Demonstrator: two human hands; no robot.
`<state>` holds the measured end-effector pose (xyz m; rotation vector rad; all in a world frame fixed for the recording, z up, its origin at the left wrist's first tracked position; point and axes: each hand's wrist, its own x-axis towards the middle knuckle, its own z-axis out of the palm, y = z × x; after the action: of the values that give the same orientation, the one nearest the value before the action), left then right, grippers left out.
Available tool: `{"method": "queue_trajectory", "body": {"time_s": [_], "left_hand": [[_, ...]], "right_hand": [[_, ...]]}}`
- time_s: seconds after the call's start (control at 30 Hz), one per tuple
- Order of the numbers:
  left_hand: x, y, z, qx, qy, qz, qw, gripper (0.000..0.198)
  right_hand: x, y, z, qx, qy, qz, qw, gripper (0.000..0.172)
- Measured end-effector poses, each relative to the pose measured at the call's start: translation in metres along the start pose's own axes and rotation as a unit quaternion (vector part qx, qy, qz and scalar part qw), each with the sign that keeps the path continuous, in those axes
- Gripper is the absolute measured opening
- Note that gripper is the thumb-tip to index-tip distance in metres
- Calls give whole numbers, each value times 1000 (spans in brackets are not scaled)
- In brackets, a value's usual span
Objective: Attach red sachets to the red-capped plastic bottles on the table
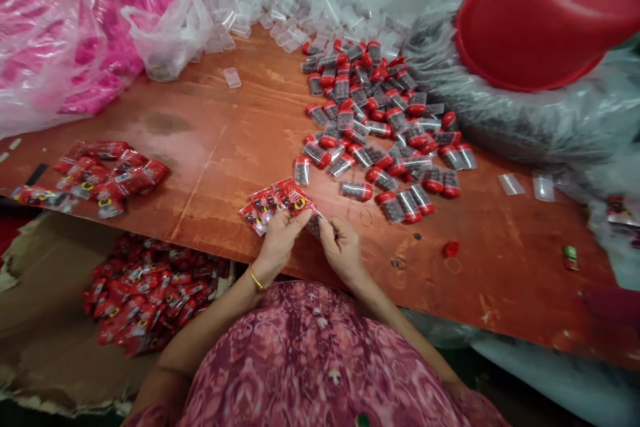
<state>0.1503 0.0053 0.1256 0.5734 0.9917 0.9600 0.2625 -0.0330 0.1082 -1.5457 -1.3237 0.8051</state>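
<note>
- Two bare hands meet at the near edge of a reddish-brown plywood tabletop [210, 147], just in front of the person's pink patterned dress.
- The left hand [280, 240] is closed round a fan of flat red printed sachets [277, 203]. Its thumb lies on top and its fingers are curled underneath. A thin gold bangle [256, 278] sits on that wrist.
- The right hand [343, 250] has its fingers drawn together in a pinch on a small clear container with dark contents [315, 223]. The container touches the right end of the fan; how much of it the fingers cover I cannot tell.
- Both the fan and the container are held just above the table's near edge, between the two hands.
- Farther off and to the right lies a loose heap of small clear capsules with red caps [380, 127], all on their sides.
- A single red cap [450, 249] and a thin rubber band [367, 217] lie on the board to the right of the hands.
- At the left of the table is a low pile of the same red sachets [107, 177].
- Below it, an open brown cardboard box [45, 320] holds many more.
- At the far edge lie a scatter of empty clear plastic cases [280, 13], a crumpled clear plastic bag [170, 33] and a large bag of pink pieces [65, 33].
- A tilted red plastic basin [545, 13] rests on a big clear sack of dark contents [525, 113] at the far right.
</note>
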Motion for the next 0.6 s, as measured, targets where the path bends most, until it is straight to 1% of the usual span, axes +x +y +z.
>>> {"method": "queue_trajectory", "body": {"time_s": [0.13,0.23,0.33,0.4,0.43,0.5,0.6], "left_hand": [[1,5,2,-18,-2,5,1000,35],[2,0,4,-8,8,22,1000,32],[2,-6,6,-28,-9,39,999,32],[1,-6,8,-35,-27,50,998,34],[0,-5,8,-33,-37,50,998,35],[0,1,9,-31,-44,47,997,38],[1,6,9,-41,-17,44,998,43]], "right_hand": [[-2,0,1,-14,-11,-40,999,31],[-6,0,6,-26,9,-49,998,30],[-7,-2,12,50,23,3,998,32],[-6,-6,13,110,14,40,993,34],[-5,-8,13,125,7,47,991,35],[-3,-12,10,110,-3,31,993,33],[-2,-15,7,61,-8,-9,998,31]]}}
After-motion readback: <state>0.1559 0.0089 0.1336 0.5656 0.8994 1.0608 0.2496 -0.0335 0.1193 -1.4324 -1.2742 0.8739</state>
